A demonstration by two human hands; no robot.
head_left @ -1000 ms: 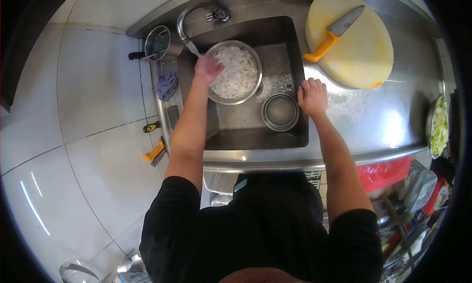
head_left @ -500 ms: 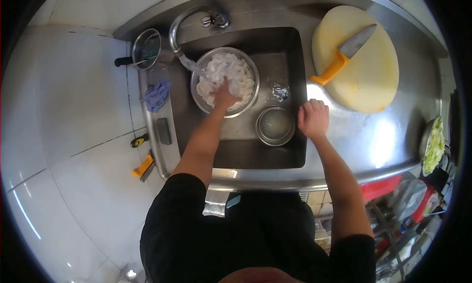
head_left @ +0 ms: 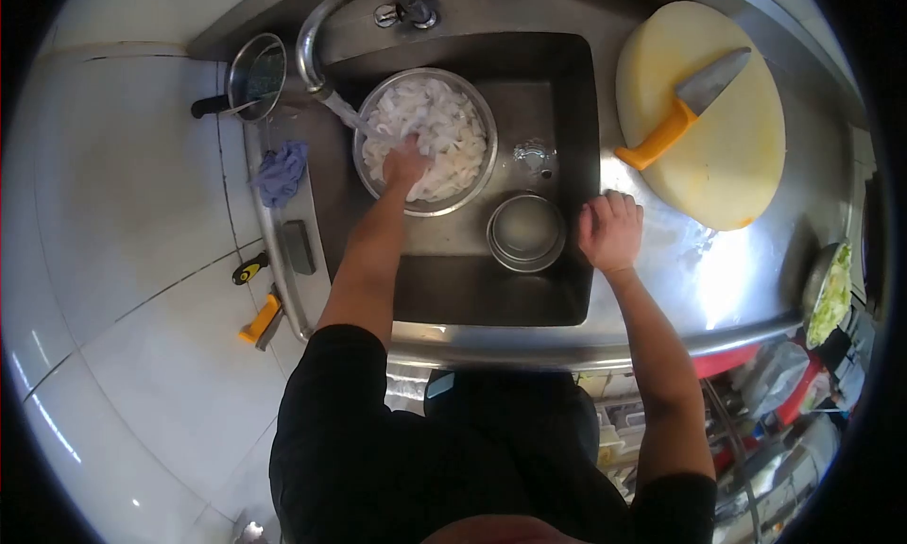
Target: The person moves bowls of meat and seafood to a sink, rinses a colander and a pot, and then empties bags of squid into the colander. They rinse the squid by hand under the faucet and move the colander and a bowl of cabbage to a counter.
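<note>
In the head view a round metal bowl (head_left: pixel 492 157) sits in the sink, filled with pale white pieces (head_left: pixel 444 119) of food whose kind I cannot make out. My left hand (head_left: pixel 406 163) reaches into these pieces near the bowl's middle; its fingertips are hidden among them. Water streams from the curved faucet (head_left: pixel 310 48) into the bowl's left side. My right hand (head_left: pixel 612 230) rests on the steel counter at the sink's right edge, holding nothing, with its fingers loosely bent and its thumb apart.
Smaller nested metal bowls (head_left: pixel 526 234) stand in the sink (head_left: pixel 444 298). A yellow-handled knife (head_left: pixel 682 110) lies on the round cutting board (head_left: pixel 746 166) at right. A strainer (head_left: pixel 257 76), purple cloth (head_left: pixel 281 174) and grey block (head_left: pixel 299 246) line the left rim. Chopped greens (head_left: pixel 831 297) are far right.
My left hand has shifted within the white pieces and now sits lower in the bowl, toward its near left. My right hand stays at the sink's edge. The view has shifted slightly.
</note>
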